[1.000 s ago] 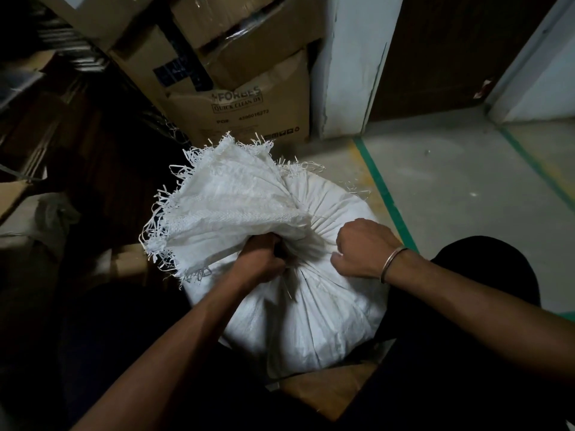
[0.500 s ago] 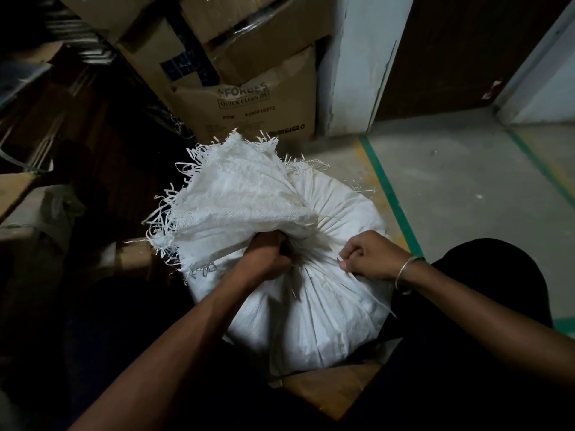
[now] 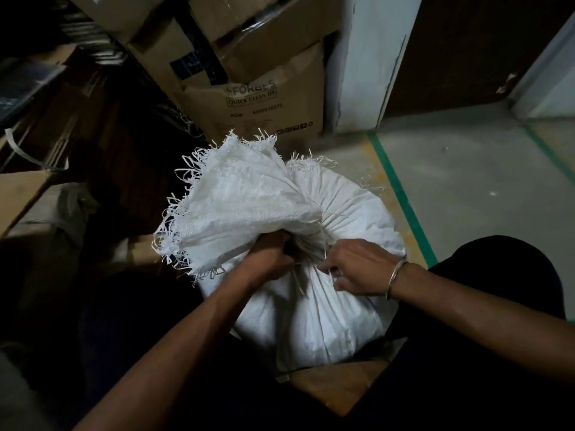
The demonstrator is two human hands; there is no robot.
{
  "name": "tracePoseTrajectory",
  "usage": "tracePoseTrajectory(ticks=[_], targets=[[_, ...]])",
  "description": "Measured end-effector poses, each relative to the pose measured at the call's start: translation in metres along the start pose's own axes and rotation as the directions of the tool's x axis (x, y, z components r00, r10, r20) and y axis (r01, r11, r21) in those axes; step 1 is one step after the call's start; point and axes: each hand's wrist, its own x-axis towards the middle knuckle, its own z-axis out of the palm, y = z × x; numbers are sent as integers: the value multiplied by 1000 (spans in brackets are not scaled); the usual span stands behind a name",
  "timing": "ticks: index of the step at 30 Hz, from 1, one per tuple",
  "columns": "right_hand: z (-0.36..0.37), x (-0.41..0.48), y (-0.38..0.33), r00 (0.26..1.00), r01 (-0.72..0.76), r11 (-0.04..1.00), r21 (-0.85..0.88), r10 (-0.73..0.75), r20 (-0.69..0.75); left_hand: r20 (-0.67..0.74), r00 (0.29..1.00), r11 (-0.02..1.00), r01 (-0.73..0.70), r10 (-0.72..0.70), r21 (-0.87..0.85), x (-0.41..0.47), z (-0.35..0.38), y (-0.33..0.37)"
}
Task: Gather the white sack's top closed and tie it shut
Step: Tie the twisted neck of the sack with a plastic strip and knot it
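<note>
The white sack (image 3: 311, 293) stands bulging on the floor (image 3: 473, 188) in front of the stacked cardboard boxes (image 3: 258, 98), its contents hidden by the woven cloth. The left hand (image 3: 270, 259) has its grip clenched round the gathered neck, below the frayed top (image 3: 236, 206) fanning out above. Just beside it, the right hand (image 3: 354, 269) pinches a thin pale string (image 3: 325, 255) at the neck.
</note>
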Motion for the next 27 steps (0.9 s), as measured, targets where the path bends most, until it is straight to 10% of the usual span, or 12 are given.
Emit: tracePoseTrajectory(ticks=[4, 7, 27], targets=[[1, 2, 0, 958, 172, 936, -306, -232, -172, 5, 1000, 999, -10, 10, 37, -2, 0, 4], [3, 2, 1, 911, 362, 903, -232, -395, -117, 29, 999, 998, 15, -17, 57, -2, 1, 5], [18, -3, 22, 989, 43, 989, 141, -22, -145, 70, 995, 991, 56, -65, 123, 0, 6, 1]])
